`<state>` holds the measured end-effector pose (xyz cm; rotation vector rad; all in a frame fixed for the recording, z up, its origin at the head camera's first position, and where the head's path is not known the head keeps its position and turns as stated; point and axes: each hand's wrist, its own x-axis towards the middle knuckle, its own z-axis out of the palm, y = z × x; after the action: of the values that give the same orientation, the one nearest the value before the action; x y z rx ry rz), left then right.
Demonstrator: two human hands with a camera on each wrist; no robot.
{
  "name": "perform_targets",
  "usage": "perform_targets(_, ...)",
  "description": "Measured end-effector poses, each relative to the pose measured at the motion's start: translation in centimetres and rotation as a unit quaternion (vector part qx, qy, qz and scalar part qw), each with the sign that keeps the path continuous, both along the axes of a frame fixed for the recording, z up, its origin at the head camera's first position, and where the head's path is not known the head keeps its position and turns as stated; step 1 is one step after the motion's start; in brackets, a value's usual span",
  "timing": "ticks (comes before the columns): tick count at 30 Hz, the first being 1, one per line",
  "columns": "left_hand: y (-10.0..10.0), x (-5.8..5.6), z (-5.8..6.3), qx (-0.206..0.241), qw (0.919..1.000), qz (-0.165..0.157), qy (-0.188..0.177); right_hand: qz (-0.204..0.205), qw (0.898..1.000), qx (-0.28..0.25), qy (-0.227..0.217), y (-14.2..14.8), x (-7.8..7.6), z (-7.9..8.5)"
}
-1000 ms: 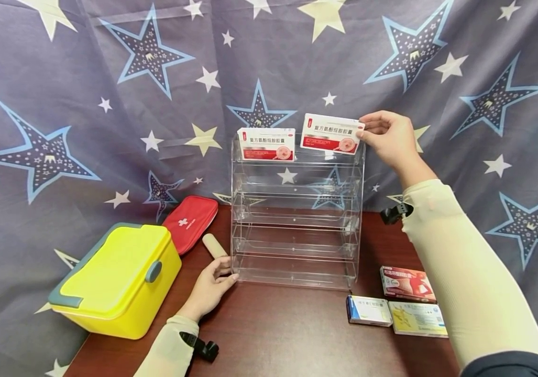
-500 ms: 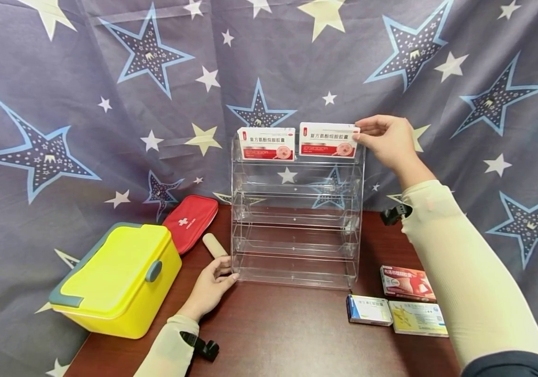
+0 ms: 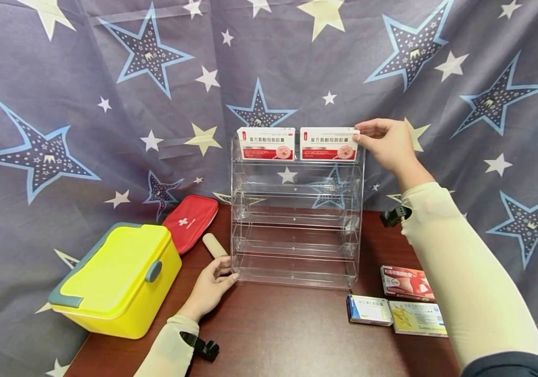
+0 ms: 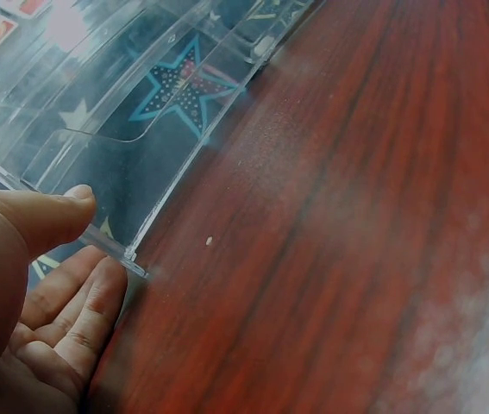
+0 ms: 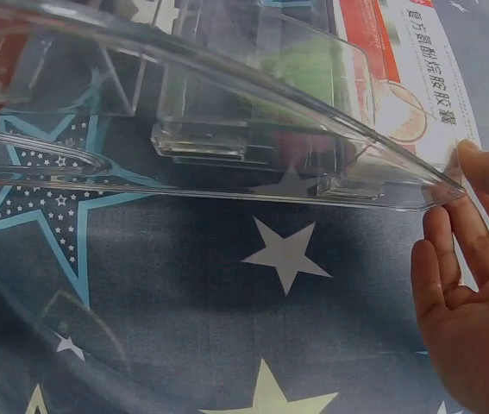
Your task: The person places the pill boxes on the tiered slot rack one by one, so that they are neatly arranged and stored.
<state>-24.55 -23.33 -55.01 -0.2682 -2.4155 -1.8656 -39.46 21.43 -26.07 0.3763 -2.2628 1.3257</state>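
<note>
A clear tiered display rack (image 3: pixel 295 220) stands upright on the table. On its top tier, a white and red medicine box (image 3: pixel 266 145) sits at the left. Beside it, at the right of that tier, is a matching medicine box (image 3: pixel 327 144). My right hand (image 3: pixel 388 146) pinches this second box at its right end, thumb in front and fingers behind; its printed face (image 5: pixel 429 69) shows through the right wrist view. Down at the rack's lower left corner, my left hand (image 3: pixel 209 288) grips the side panel between thumb and fingers, close up in the left wrist view.
A yellow lidded box (image 3: pixel 118 283) stands at the left, with a red first-aid pouch (image 3: pixel 190 222) behind it. A beige cylinder (image 3: pixel 214 245) lies near the rack. Red (image 3: pixel 407 283), blue-white (image 3: pixel 369 310) and yellow (image 3: pixel 418 318) medicine boxes lie right. A starry curtain hangs behind.
The medicine box in my right hand has come down, from tilted above the top tier to level beside the other box. My left hand has stayed at the rack's corner.
</note>
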Motion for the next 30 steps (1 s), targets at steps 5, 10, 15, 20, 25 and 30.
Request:
perform_targets(5, -0.04, 0.03, -0.16, -0.006, 0.9999, 0.002, 0.010, -0.007, 1.000, 0.007, -0.005, 0.09, 0.00, -0.38)
perform_targets(10, -0.04, 0.01, -0.25, -0.010, 0.9998, 0.004, 0.015, -0.011, 1.000, 0.008, -0.005, 0.14, -0.05, -0.61)
perform_targets(15, 0.01, 0.02, -0.18, -0.006, 0.9998, 0.001, 0.021, -0.008, 1.000, 0.002, 0.001, 0.05, -0.16, -0.63)
perform_targets(20, 0.07, 0.05, -0.19, 0.005, 0.9998, -0.002, 0.019, -0.007, 1.000, 0.004, 0.009, 0.07, -0.35, -0.74)
perform_targets(25, 0.14, 0.07, -0.02, 0.007, 0.9999, -0.001, 0.009, 0.000, 1.000, 0.002, 0.013, 0.12, -0.47, -0.82)
perform_targets(30, 0.12, 0.06, 0.10, 0.009, 0.9999, -0.002, 0.008, 0.003, 1.000, -0.002, 0.013, 0.12, -0.41, -0.81)
